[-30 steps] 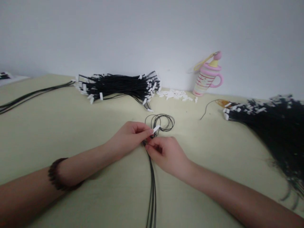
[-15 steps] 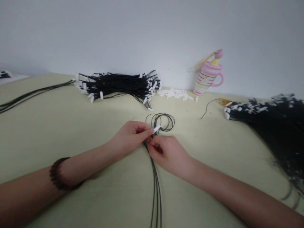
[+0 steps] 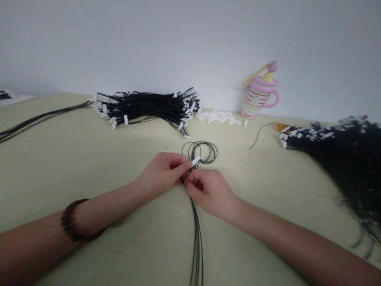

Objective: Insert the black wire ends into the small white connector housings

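Thumb and fingers of my left hand (image 3: 171, 170) pinch a small white connector (image 3: 195, 160) at the centre of the table. Right beside it, my right hand (image 3: 210, 188) is closed in a pinch at the black wires (image 3: 195, 238) near that connector; exactly what its fingertips grip is hidden. The wires run from between my hands down toward the near edge. Beyond my fingers, thin black wire lies in several loose loops (image 3: 212, 153) on the table.
A bundle of black wires (image 3: 149, 106) with white connectors at both ends lies against the wall. Loose white connectors (image 3: 218, 116) are scattered beside it. A pink-handled cup (image 3: 258, 99) stands further right. More black wires (image 3: 342, 155) with white ends spread over the right side.
Both hands stay at nearly the same place, with the white connector still in the left. The wires below them have drawn slightly closer together. The whole view has shifted a little.
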`<state>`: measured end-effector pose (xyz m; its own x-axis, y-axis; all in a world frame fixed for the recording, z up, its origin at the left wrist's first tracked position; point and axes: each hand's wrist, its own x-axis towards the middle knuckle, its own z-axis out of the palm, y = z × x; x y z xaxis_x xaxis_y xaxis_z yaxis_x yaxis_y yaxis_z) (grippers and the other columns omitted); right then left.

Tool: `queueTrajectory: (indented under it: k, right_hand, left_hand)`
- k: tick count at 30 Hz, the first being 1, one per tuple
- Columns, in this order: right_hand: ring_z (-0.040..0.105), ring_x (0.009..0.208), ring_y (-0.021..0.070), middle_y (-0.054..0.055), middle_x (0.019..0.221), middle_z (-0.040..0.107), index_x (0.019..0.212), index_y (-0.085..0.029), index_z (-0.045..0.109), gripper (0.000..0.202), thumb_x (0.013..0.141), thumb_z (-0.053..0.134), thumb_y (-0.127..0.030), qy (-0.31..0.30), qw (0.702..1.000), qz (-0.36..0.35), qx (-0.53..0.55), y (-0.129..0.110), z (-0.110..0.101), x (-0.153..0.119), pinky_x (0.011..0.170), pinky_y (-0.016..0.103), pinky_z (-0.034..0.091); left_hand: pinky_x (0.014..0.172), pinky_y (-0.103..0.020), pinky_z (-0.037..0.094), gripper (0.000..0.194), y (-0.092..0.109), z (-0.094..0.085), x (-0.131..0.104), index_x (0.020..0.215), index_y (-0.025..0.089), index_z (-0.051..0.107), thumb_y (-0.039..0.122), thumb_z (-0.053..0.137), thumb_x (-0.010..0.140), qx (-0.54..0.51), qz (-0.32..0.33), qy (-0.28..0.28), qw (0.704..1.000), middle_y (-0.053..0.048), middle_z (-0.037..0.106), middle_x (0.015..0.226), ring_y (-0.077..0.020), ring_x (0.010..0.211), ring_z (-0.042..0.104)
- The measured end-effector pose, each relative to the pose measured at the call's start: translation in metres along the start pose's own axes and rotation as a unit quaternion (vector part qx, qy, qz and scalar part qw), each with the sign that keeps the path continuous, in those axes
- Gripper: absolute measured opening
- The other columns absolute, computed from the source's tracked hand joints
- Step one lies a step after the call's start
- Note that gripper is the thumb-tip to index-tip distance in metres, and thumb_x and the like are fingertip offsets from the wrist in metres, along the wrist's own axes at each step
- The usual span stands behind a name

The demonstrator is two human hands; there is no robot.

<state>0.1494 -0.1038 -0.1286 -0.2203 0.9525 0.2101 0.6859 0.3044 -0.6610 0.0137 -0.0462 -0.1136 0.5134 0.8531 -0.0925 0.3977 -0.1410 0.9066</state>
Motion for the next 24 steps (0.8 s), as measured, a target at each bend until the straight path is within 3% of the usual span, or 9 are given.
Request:
queueTrajectory:
  k: [3,5,8,10,13,16,18,22,24]
  right_hand:
    - [0.045,0.049,0.0067,-0.002,0.055,0.054,0.061,-0.015,0.053,0.01,0.069,0.048,-0.014,-0.018,1.0,0.011,0.015,0.0,-0.005,0.002,0.047,0.019,0.027]
    - [0.046,0.049,0.0073,-0.001,0.056,0.056,0.063,-0.015,0.055,0.005,0.064,0.05,-0.013,-0.067,0.994,0.055,0.072,0.0,-0.013,0.004,0.045,0.018,0.029]
    - [0.041,0.04,0.0055,-0.002,0.056,0.058,0.082,-0.016,0.058,0.021,0.063,0.05,-0.01,-0.152,0.952,0.138,0.228,0.0,-0.037,0.006,0.039,0.017,0.027]
    - [0.037,0.037,0.0039,-0.003,0.055,0.059,0.088,-0.017,0.058,0.026,0.064,0.049,-0.009,-0.142,0.922,0.139,0.331,-0.003,-0.06,0.008,0.037,0.016,0.026]
    - [0.04,0.036,0.0025,-0.001,0.054,0.061,0.065,-0.014,0.056,0.01,0.067,0.047,-0.012,-0.059,0.877,0.102,0.466,-0.007,-0.098,0.01,0.035,0.016,0.023]
    - [0.042,0.038,-0.0031,-0.008,0.052,0.056,0.067,-0.011,0.057,0.043,0.081,0.017,-0.02,0.064,0.836,0.079,0.539,-0.01,-0.129,0.01,0.039,0.015,0.019]
    - [0.042,0.042,-0.0092,-0.014,0.057,0.054,0.077,-0.011,0.058,0.059,0.081,0.0,-0.02,0.132,0.816,0.071,0.558,-0.01,-0.145,0.009,0.04,0.013,0.017]
    - [0.045,0.046,-0.0127,-0.015,0.058,0.056,0.073,-0.018,0.061,0.036,0.088,0.028,-0.019,0.239,0.785,0.044,0.57,0.0,-0.163,0.013,0.04,0.0,0.021]
    - [0.044,0.041,-0.0078,-0.011,0.053,0.054,0.07,-0.018,0.061,0.027,0.087,0.04,-0.017,0.295,0.802,0.031,0.518,0.01,-0.163,0.018,0.036,0.004,0.024]
  left_hand:
    - [0.043,-0.017,0.031,0.025,-0.001,-0.001,0.0,0.066,0.014,0.061,0.036,0.052,0.075,0.01,0.0,-0.005,1.0,0.002,0.055,0.054,-0.0076,0.047,0.043]
    - [0.041,-0.017,0.028,0.027,-0.001,-0.002,0.0,0.065,0.014,0.06,0.037,0.052,0.075,0.018,-0.007,-0.001,1.0,0.002,0.054,0.053,-0.0066,0.045,0.04]
    - [0.039,-0.017,0.025,0.028,-0.001,-0.002,-0.001,0.065,0.014,0.06,0.039,0.052,0.074,0.016,-0.032,0.011,0.999,0.003,0.053,0.052,-0.006,0.042,0.037]
    - [0.039,-0.017,0.026,0.028,0.0,-0.002,0.0,0.065,0.014,0.06,0.04,0.053,0.074,0.0,-0.049,0.013,0.999,0.003,0.054,0.054,-0.0061,0.043,0.038]
    - [0.04,-0.017,0.027,0.027,0.002,-0.003,0.0,0.065,0.015,0.059,0.04,0.054,0.073,-0.024,-0.065,0.016,0.997,0.003,0.055,0.055,-0.0056,0.043,0.039]
    - [0.039,-0.016,0.027,0.027,0.003,-0.005,0.0,0.062,0.015,0.059,0.039,0.055,0.073,-0.031,-0.073,0.012,0.997,0.003,0.054,0.055,-0.0053,0.043,0.039]
    - [0.04,-0.016,0.027,0.027,0.002,-0.006,0.0,0.062,0.015,0.059,0.039,0.054,0.073,-0.029,-0.074,0.008,0.997,0.003,0.054,0.055,-0.0052,0.043,0.039]
    - [0.039,-0.016,0.027,0.027,0.001,-0.007,0.001,0.063,0.015,0.061,0.04,0.055,0.072,-0.023,-0.07,0.009,0.997,0.002,0.055,0.056,-0.005,0.043,0.039]
    - [0.039,-0.016,0.027,0.027,0.001,-0.007,0.0,0.065,0.014,0.062,0.039,0.056,0.072,-0.025,-0.075,0.011,0.997,0.002,0.056,0.058,-0.0053,0.044,0.039]
